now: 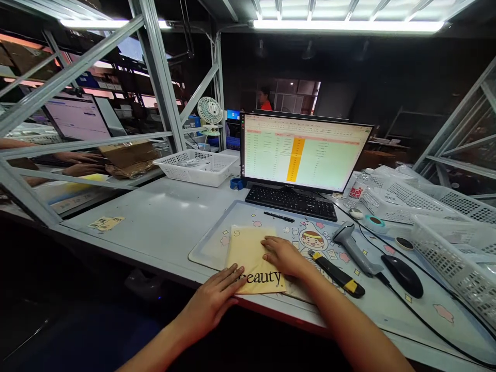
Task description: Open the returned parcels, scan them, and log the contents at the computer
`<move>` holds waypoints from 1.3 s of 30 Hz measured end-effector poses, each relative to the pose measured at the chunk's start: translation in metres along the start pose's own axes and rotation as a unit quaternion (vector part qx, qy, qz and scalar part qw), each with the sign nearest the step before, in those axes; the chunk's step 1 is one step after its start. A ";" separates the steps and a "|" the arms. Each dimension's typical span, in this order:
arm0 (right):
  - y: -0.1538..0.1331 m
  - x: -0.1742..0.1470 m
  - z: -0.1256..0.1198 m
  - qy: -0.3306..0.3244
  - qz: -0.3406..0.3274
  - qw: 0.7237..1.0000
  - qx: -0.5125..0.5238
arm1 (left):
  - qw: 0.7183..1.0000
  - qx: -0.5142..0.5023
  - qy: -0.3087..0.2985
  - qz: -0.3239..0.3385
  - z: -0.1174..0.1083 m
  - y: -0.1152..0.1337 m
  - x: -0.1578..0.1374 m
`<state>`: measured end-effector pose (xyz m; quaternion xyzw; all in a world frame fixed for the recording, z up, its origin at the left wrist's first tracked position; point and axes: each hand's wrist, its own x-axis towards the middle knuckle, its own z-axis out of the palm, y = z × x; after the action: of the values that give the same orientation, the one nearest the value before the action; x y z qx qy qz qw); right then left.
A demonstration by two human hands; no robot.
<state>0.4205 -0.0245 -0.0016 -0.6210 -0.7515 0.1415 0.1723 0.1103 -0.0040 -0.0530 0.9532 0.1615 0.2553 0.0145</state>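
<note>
A yellow packet [248,248] printed with "beauty" in dark letters lies flat on the desk mat [211,243], close to the desk's front edge. My left hand [219,292] rests on its lower left corner, fingers stretched out and covering the start of the print. On the packet's right side lies my right hand [284,256], its fingers spread over the surface. Right of that hand are a black and yellow utility knife [337,274] and a grey barcode scanner [357,250]. Beyond the packet lies a black pen [279,216].
A monitor [267,155] stands behind a keyboard [290,202]. White baskets [453,248] line the right side; another basket [197,168] is at back left. A mouse [403,275] and cables lie right. Metal shelf posts rise left, with another person's hands [83,165] beyond.
</note>
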 end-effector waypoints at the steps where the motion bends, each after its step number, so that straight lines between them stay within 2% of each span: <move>1: 0.000 -0.001 -0.001 -0.004 -0.001 1.000 0.000 | 1.000 -0.018 0.006 0.008 -0.006 -0.003 0.001; 5: 0.002 -0.002 -0.004 -0.014 -0.003 1.000 0.011 | 0.996 -0.073 0.045 0.035 -0.021 -0.013 0.002; 8: 0.004 -0.001 -0.003 -0.014 -0.009 0.998 0.061 | 0.990 -0.091 0.098 0.032 -0.025 -0.014 0.004; 11: 0.007 0.001 -0.006 -0.011 -0.009 0.992 0.121 | 0.979 -0.107 0.173 -0.007 -0.031 -0.014 0.015; 14: 0.005 -0.001 -0.017 -0.009 -0.012 0.982 0.186 | 0.950 -0.120 0.272 -0.095 -0.041 -0.011 0.035; 16: -0.001 -0.005 -0.026 -0.016 -0.060 0.949 0.309 | 0.915 -0.122 0.339 -0.183 -0.050 -0.007 0.052; 19: -0.013 -0.015 -0.036 -0.049 -0.152 0.862 0.481 | 0.850 -0.183 0.399 -0.289 -0.067 0.001 0.079; 21: -0.020 -0.020 -0.037 -0.061 -0.141 0.840 0.520 | 0.814 -0.264 0.399 -0.329 -0.077 0.005 0.097; 24: -0.022 -0.024 -0.032 -0.043 -0.051 0.831 0.552 | 0.764 -0.401 0.358 -0.357 -0.079 0.007 0.116; 27: -0.014 -0.021 -0.027 0.024 0.025 0.816 0.577 | 0.691 -0.554 0.293 -0.361 -0.059 0.003 0.125; 29: -0.006 -0.017 -0.026 0.087 0.059 0.812 0.574 | 0.660 -0.632 0.214 -0.345 -0.039 -0.001 0.125; 31: 0.000 -0.013 -0.026 0.126 0.073 0.814 0.562 | 0.664 -0.662 0.131 -0.321 -0.020 -0.006 0.123; 33: 0.003 -0.010 -0.026 0.132 0.075 0.818 0.555 | 0.674 -0.661 0.091 -0.318 -0.006 -0.009 0.119; 39: 0.001 -0.010 -0.025 0.081 0.063 0.829 0.550 | 0.692 -0.601 0.157 -0.368 0.008 -0.018 0.109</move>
<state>0.4343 -0.0344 0.0194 -0.4787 -0.4919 0.4913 0.5363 0.1985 0.0479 -0.0095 0.5510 0.3110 0.4182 0.6517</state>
